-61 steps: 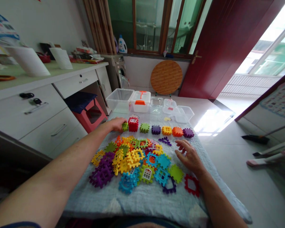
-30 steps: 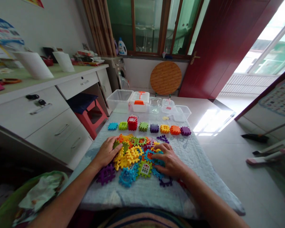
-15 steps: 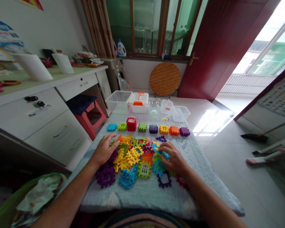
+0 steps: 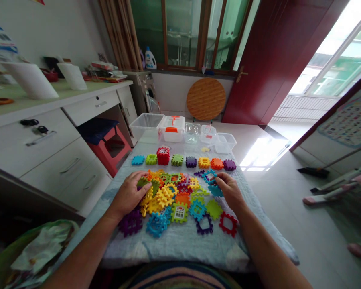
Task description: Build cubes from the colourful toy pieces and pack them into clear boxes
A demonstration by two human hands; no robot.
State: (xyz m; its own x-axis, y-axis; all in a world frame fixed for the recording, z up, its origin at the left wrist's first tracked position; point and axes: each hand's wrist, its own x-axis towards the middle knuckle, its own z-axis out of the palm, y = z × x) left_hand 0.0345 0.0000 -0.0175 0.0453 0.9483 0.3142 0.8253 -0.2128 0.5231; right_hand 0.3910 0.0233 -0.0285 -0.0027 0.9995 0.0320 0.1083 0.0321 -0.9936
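Observation:
My right hand [image 4: 231, 190] pinches light-blue interlocking toy blocks [image 4: 209, 176] at the right side of the pile; a solid blue plate [image 4: 215, 190] lies just under the fingertips. My left hand [image 4: 129, 195] rests against the left side of the pile, thumb and fingers apart around olive-green blocks [image 4: 154, 187]. Between the hands lie yellow blocks [image 4: 166, 195], an orange block [image 4: 183, 198] and a green window block [image 4: 179, 212]. Nearer me are blue blocks [image 4: 157, 224], purple blocks [image 4: 130, 223], a dark purple frame [image 4: 204, 224] and a red frame [image 4: 228, 224].
Behind the pile runs a row of colour-sorted stacks, including a tall red stack [image 4: 163, 155] and an orange stack [image 4: 217, 163]. Clear plastic boxes [image 4: 147, 122] and an orange-latched box [image 4: 173, 129] stand at the table's far end. A red stool [image 4: 108, 144] is at left.
My right hand has lifted and moved right and away with the blue blocks, uncovering the lime plate and red frame. My left hand stays at the pile. The view has shifted slightly.

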